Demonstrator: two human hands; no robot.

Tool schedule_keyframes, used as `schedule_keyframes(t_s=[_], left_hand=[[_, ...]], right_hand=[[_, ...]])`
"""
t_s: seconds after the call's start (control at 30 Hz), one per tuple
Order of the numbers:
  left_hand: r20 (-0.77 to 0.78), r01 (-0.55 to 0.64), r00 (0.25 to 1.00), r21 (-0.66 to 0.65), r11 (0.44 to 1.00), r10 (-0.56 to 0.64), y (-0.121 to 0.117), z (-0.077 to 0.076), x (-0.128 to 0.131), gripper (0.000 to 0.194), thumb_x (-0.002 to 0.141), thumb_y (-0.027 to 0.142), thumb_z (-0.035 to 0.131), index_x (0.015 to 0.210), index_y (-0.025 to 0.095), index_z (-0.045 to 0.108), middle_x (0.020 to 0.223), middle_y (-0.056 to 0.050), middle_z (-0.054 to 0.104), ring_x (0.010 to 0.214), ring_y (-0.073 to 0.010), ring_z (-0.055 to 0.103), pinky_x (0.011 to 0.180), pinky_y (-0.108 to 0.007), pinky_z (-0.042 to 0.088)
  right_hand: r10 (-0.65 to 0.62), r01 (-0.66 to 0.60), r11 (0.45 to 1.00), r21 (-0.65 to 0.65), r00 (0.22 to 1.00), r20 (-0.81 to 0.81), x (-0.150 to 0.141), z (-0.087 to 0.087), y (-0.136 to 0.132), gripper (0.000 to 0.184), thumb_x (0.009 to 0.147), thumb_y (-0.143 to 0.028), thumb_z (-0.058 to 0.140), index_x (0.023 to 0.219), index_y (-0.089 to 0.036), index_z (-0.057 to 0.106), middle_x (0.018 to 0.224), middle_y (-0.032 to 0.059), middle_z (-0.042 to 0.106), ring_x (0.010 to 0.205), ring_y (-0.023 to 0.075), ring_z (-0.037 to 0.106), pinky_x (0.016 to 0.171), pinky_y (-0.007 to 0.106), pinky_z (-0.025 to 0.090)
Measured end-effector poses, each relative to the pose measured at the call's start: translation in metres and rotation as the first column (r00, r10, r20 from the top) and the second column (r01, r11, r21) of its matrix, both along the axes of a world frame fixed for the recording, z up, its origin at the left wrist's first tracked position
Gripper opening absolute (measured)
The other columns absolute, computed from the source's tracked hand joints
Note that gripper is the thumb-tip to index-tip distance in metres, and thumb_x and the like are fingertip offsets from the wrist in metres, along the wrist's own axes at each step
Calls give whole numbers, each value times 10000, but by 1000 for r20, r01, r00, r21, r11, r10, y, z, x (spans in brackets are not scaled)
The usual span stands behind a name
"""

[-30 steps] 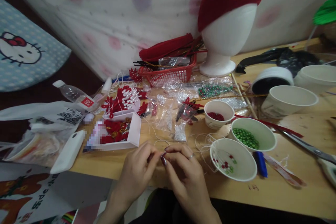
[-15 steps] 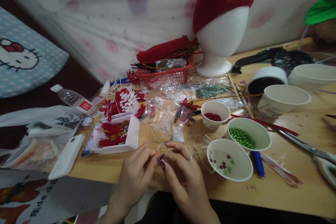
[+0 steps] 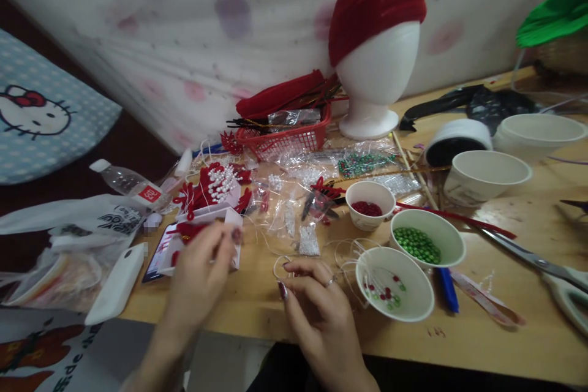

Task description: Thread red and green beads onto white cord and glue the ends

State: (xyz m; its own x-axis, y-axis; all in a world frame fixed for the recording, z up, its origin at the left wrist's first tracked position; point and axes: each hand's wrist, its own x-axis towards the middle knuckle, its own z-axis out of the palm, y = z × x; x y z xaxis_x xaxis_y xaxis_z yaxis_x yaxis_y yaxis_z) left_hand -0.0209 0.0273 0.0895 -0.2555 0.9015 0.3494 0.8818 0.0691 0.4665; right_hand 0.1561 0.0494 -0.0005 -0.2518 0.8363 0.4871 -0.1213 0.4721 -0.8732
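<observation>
My right hand [image 3: 321, 312] is closed in a pinch above the front of the table. A thin white thread [image 3: 274, 269] loops up beside its fingertips. My left hand [image 3: 199, 275] is lifted in front of a white box [image 3: 233, 220] with red and gold pieces in it and covers part of that box. Its fingers are drawn together and slightly blurred; what they hold, if anything, is hidden. Just right of my right hand stands a white cup [image 3: 425, 303] with threaded red and green beads [image 3: 388, 294], white threads hanging over its rim.
Cups of green beads [image 3: 416, 245] and red beads [image 3: 367, 208] stand behind. To the right lie scissors [image 3: 528, 257] and a blue pen-like object [image 3: 448, 291]. A red basket [image 3: 285, 141] and a foam head [image 3: 376, 73] are at the back. A bottle [image 3: 133, 184] lies left.
My left hand has parted from the right and moved left and up toward the white box. My right hand stays nearly in place, still pinching. The view has shifted slightly.
</observation>
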Motion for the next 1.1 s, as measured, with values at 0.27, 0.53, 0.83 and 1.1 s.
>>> schedule_keyframes(t_s=[0.27,0.53,0.83,1.1], left_hand=[[235,164,971,-541,825,-39,105,40,-47,352,813,190,432,1067,114,663,849,-83,728,456,-101,461,440,-228,339],[147,361,924,-643,675,-354,135,5,-24,161,884,258,608,942,126,680,735,1,670,598,-114,570,567,-233,466],[-105,293,870,-676,676,-482,150,-15,-9,328,940,353,610,1202,156,610,1202,-88,638,1017,-239,649,856,-435,568],[-314,117,911,-425,898,-267,126,47,-18,169,914,204,480,806,159,603,792,-36,654,753,-191,613,703,-312,462]], right_hand=[[16,-16,1000,-5,999,-45,-1,-3,1,178,872,-86,587,875,-219,704,1002,57,661,947,189,658,799,327,529],[27,-29,999,-36,998,-56,-5,-7,1,165,864,-110,581,824,-212,704,926,50,659,886,184,656,754,289,510],[26,-33,994,-101,997,-78,-4,-6,1,164,865,-135,578,740,-194,667,913,60,656,870,181,666,752,270,500],[46,-64,986,-153,992,-116,0,1,1,152,879,-126,580,820,-203,696,910,44,655,883,165,652,787,264,503]])
